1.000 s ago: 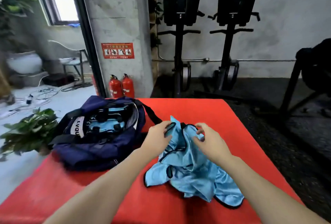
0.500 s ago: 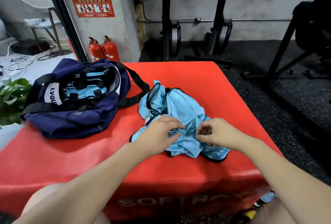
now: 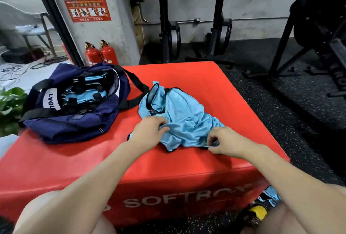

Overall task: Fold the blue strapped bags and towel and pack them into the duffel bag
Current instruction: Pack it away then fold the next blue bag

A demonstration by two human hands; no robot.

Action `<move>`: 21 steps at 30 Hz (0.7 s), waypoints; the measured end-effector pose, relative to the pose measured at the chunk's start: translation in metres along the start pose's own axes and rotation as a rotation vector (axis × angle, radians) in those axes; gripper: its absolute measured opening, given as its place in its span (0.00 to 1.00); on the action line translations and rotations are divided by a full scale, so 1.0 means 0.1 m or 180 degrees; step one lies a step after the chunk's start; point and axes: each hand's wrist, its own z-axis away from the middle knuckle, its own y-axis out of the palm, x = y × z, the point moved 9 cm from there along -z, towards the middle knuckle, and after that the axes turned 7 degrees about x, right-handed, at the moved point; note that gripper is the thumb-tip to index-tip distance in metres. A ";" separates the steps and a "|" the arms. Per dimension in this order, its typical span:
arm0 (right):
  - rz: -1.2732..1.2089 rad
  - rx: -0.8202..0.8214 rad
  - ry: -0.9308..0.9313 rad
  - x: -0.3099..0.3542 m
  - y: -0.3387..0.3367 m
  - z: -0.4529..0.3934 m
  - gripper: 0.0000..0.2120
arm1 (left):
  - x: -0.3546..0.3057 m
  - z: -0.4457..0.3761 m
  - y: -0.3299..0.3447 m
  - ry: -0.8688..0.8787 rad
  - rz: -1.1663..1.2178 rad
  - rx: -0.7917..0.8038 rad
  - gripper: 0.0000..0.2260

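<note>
A crumpled light-blue strapped bag (image 3: 183,114) with black trim lies on the red soft box (image 3: 187,76). My left hand (image 3: 149,130) grips its near left fold. My right hand (image 3: 226,142) pinches its near right hem. The navy duffel bag (image 3: 61,121) sits open at the left of the box, with folded light-blue bags with black straps (image 3: 84,91) inside. One duffel strap (image 3: 134,80) trails toward the blue bag.
Two red fire extinguishers (image 3: 101,54) stand behind the box by a concrete pillar. Black gym machines (image 3: 168,27) line the back wall and right side. A green plant (image 3: 9,106) is at the left. More blue fabric (image 3: 269,194) lies on the floor near my right knee.
Both hands have slid from the bag's far top down to its near edge and taken hold of the hem there. The view has tilted downward.
</note>
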 end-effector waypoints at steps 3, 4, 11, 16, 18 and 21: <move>-0.0118 -0.0115 0.0018 0.01 -0.01 0.01 0.07 | 0.26 -0.04 -0.22 -0.0239 0.0120 -0.0156 0.04; -0.0293 -0.0199 0.0045 0.01 -0.04 0.02 0.07 | 0.34 -0.04 -0.28 -0.0320 0.0178 -0.0210 0.03; -0.2152 -0.0966 -0.0154 0.24 -0.37 0.03 0.05 | 0.30 0.06 -0.59 -0.0176 0.0460 -0.1033 0.15; -0.2752 -0.1150 -0.0543 0.51 -0.57 -0.03 0.01 | -0.65 0.27 -0.36 0.0854 0.0896 -0.0588 0.20; -0.2905 -0.1206 -0.0595 0.54 -0.66 -0.05 0.04 | -0.72 0.24 -0.23 0.0725 0.1044 -0.0370 0.23; -0.3037 -0.1152 -0.0633 0.55 -0.73 -0.10 0.10 | -0.66 0.16 -0.32 0.0467 0.1397 -0.0636 0.14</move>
